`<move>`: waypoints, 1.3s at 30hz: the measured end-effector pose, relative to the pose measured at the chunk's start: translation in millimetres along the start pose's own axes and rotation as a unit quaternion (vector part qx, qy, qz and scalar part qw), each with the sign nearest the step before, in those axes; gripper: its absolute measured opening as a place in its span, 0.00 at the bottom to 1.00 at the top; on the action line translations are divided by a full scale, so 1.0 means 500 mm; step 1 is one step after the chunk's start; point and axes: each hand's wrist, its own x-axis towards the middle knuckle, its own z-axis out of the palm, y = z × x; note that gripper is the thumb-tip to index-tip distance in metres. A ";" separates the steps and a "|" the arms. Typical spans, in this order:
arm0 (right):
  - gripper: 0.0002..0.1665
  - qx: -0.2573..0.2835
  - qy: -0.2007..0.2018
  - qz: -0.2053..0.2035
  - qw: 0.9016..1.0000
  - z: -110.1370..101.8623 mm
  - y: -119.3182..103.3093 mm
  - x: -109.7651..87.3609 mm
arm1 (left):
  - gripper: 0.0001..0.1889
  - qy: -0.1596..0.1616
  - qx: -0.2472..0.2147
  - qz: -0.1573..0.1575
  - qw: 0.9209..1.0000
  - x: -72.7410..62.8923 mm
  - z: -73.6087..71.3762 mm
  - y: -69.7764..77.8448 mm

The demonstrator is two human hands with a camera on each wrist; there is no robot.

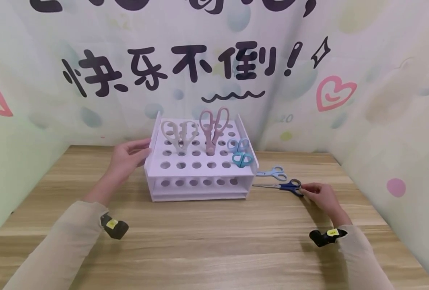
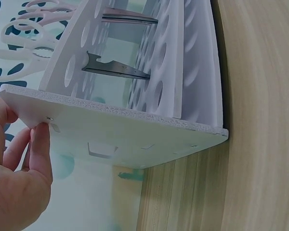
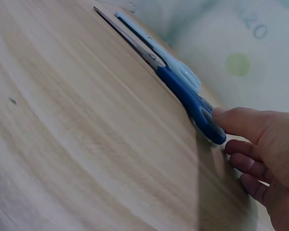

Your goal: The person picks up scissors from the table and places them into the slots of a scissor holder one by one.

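A white rack (image 1: 196,171) with rows of round holes stands on the table. My left hand (image 1: 128,158) touches its left side panel (image 2: 111,127), fingertips at the outer face and edge. Upright in the holes are white-handled scissors (image 1: 180,139), pink-handled scissors (image 1: 211,133) and two small scissors with light-blue (image 1: 238,145) and teal (image 1: 242,159) handles. My right hand (image 1: 321,196) pinches the handle end of dark-blue scissors (image 3: 183,91), their blades pointing left towards the rack. Light-blue scissors (image 1: 274,173) lie just behind them.
The wood-grain table (image 1: 207,241) runs back to a printed cloth backdrop (image 1: 214,76) behind the rack. Pale cloth also hangs along both sides. Below the rack's top tier is a second holed tier (image 1: 200,185).
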 end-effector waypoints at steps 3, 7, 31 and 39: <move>0.24 -0.007 0.001 0.002 1.000 0.007 0.006 -0.003 | 0.25 0.001 -0.003 0.000 1.000 -0.002 0.001 -0.002; 0.27 -0.004 0.007 0.004 1.000 0.015 0.010 -0.005 | 0.24 0.003 -0.010 0.005 1.000 -0.002 0.002 -0.003; 0.28 0.004 -0.010 0.010 1.000 0.015 0.012 -0.005 | 0.24 0.003 -0.005 0.003 1.000 0.003 0.003 0.000; 0.31 0.030 -0.030 0.029 0.999 0.003 0.000 -0.005 | 0.24 0.005 0.005 -0.004 1.000 0.000 0.002 0.003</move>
